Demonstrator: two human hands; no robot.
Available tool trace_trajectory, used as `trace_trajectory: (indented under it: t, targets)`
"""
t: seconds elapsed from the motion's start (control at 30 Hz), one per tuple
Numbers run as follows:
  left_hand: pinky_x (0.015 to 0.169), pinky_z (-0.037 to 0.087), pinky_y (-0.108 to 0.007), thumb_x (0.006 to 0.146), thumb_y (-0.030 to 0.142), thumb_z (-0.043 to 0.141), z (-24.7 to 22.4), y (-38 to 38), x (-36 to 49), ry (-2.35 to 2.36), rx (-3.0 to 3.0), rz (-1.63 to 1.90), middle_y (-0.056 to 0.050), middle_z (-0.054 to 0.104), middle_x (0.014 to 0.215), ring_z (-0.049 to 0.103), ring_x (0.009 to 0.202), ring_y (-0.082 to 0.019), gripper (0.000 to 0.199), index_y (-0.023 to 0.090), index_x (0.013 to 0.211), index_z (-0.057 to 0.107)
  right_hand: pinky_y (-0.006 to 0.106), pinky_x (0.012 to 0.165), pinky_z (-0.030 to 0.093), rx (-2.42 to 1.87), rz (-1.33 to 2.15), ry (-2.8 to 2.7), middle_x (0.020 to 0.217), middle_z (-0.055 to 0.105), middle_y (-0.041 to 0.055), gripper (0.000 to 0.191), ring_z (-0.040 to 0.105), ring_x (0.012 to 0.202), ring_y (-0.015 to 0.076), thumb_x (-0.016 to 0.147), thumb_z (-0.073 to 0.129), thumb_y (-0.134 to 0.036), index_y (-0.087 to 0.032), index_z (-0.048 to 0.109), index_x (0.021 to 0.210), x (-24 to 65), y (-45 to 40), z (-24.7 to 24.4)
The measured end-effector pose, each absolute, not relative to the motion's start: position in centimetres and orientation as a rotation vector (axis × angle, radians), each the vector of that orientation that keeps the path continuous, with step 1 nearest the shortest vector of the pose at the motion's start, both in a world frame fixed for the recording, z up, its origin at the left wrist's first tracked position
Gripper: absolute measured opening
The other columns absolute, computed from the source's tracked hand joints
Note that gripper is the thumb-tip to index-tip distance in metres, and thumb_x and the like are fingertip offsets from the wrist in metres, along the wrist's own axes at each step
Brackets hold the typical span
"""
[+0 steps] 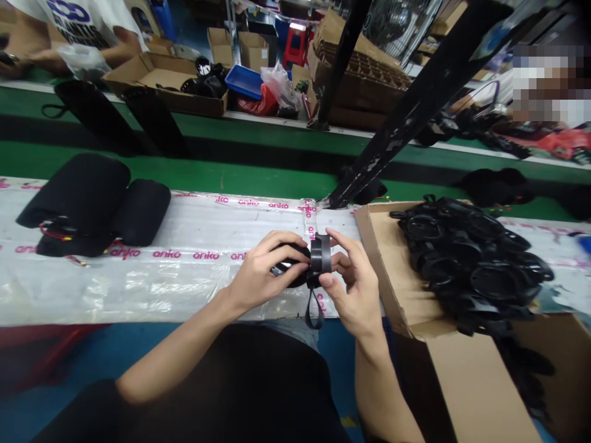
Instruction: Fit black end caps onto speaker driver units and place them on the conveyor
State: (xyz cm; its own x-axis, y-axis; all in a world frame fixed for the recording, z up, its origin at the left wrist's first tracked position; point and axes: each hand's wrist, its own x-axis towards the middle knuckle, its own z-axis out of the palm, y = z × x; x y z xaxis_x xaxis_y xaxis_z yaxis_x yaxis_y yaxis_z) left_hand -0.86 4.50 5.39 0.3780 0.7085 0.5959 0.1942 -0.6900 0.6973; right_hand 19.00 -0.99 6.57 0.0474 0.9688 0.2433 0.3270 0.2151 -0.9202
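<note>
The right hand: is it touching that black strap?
Touching. The head view shows the right hand pressed against the side of the black strap, with no gap between them.

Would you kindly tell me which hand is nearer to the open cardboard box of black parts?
Right. The right hand sits just left of the cardboard box, while the left hand lies farther left, beyond the black strapped piece both hold.

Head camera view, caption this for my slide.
Left hand and right hand hold a black strapped item over a plastic-covered workbench.
</note>
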Motion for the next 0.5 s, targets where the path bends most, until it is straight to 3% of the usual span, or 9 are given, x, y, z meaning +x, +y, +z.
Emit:
trace_trajectory:
  t: [0.13, 0.3, 0.43, 0.5]
  targets:
    - [0.102, 0.061, -0.038, 0.095, 0.016, 0.071, 5.6, 4.3, -1.0, 0.894, 2.016, 1.227, -0.011, 0.076, 0.121, 0.074, 0.116, -0.023, 0.004, 0.019, 0.094, 0.07, 0.044, 0.089, 0.065, -1.268, 0.825, -1.492, 0.142, 0.057, 0.0112, 0.079, 0.069, 0.098, 0.023, 0.084, 0.088, -0.056, -0.034, 0.058, 0.153, 18.7, -0.7, 6.9]
    - [0.11, 0.059, -0.042, 0.093, 0.011, 0.067, 5.4, 4.6, -1.7, 0.797, 2.034, 1.12, -0.014, 0.07, 0.134, 0.069, 0.129, -0.026, 0.015, 0.02, 0.105, 0.071, 0.046, 0.106, 0.062, -1.215, 0.994, -1.612, 0.155, 0.054, 0.0117, 0.082, 0.066, 0.129, 0.0298, 0.081, 0.093, -0.039, -0.034, 0.056, 0.155, 19.9, -0.9, 7.9]
    - [0.108, 0.06, -0.042, 0.091, 0.01, 0.069, 4.7, 4.8, -1.9, 0.795, 2.069, 1.108, -0.014, 0.069, 0.134, 0.069, 0.128, -0.027, 0.02, 0.02, 0.108, 0.071, 0.044, 0.092, 0.065, -1.279, 1.004, -1.553, 0.134, 0.068, 0.0102, 0.082, 0.071, 0.1, 0.0239, 0.077, 0.096, -0.047, -0.03, 0.058, 0.149, 19.5, -0.8, 7.6]
    - [0.104, 0.061, -0.042, 0.092, 0.014, 0.071, 4.0, 4.5, -1.4, 0.832, 2.058, 1.163, -0.015, 0.07, 0.132, 0.07, 0.125, -0.028, 0.026, 0.02, 0.116, 0.07, 0.046, 0.089, 0.064, -1.341, 0.871, -1.566, 0.128, 0.069, 0.01, 0.084, 0.07, 0.098, 0.0252, 0.072, 0.098, -0.052, -0.028, 0.06, 0.143, 18.6, -0.5, 7.3]
